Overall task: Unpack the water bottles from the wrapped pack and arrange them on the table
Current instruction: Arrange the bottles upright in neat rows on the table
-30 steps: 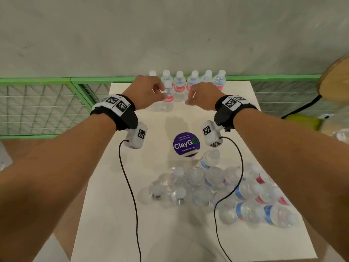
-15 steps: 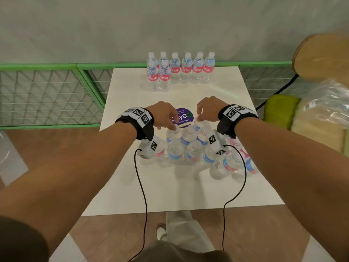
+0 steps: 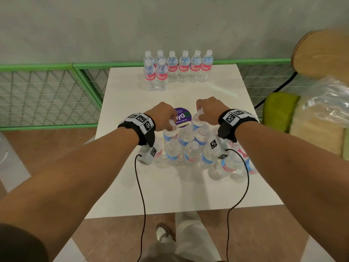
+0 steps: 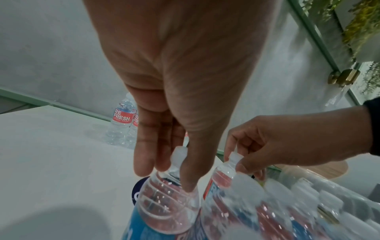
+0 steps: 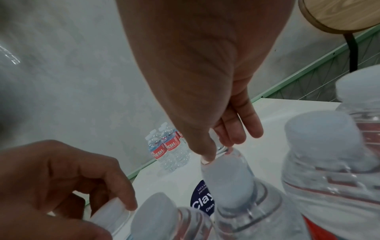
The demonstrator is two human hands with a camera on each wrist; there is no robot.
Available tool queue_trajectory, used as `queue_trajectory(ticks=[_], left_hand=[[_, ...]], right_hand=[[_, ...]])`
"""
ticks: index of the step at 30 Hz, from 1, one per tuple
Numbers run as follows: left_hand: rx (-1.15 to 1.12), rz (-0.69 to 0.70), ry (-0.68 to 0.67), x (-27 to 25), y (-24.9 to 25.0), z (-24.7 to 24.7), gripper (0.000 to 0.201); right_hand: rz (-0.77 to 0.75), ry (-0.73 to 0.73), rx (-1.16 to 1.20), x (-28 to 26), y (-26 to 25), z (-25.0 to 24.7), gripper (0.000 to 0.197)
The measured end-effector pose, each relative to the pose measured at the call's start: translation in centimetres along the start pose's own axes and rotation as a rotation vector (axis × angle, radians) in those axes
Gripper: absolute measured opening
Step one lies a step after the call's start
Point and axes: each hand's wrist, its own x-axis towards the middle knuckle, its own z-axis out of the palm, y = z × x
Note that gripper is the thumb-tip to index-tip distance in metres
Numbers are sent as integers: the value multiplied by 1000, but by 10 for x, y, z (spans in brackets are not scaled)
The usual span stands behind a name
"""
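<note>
Grey plaster wall and a green mesh fence back the square white table (image 3: 245,186), where eight clear plastic water bottles with red labels (image 3: 178,69) already stand at the far edge, six in a line and two in front at its left end. Nearer the person, a loose cluster of upright bottles (image 3: 190,150) waits beside a round purple sticker (image 3: 183,118); no wrap shows around them, and crumpled clear plastic film (image 3: 328,99) lies off to the right. The left hand (image 3: 162,117) pinches the neck of the left front bottle (image 4: 170,196) just under its white cap, fingers pointing down, while the right hand (image 3: 209,110) pinches the capped neck of the neighbouring bottle (image 5: 230,183). Unpacking looks finished and arranging is under way, with a pair being picked up now. Next, both bottles likely need lifting straight up clear of their neighbours, carrying to the far edge, and setting upright to extend the second row without knocking those standing.
</note>
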Motion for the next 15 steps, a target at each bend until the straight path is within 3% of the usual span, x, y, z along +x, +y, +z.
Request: queue_trajectory(ticks=[6, 15], left_hand=[[-16, -29, 61, 48, -25, -49, 18], [13, -50, 128, 166, -63, -108, 14]], right_hand=[[-14, 43, 44, 46, 14, -31, 26], [-60, 78, 88, 163, 40, -74, 28]])
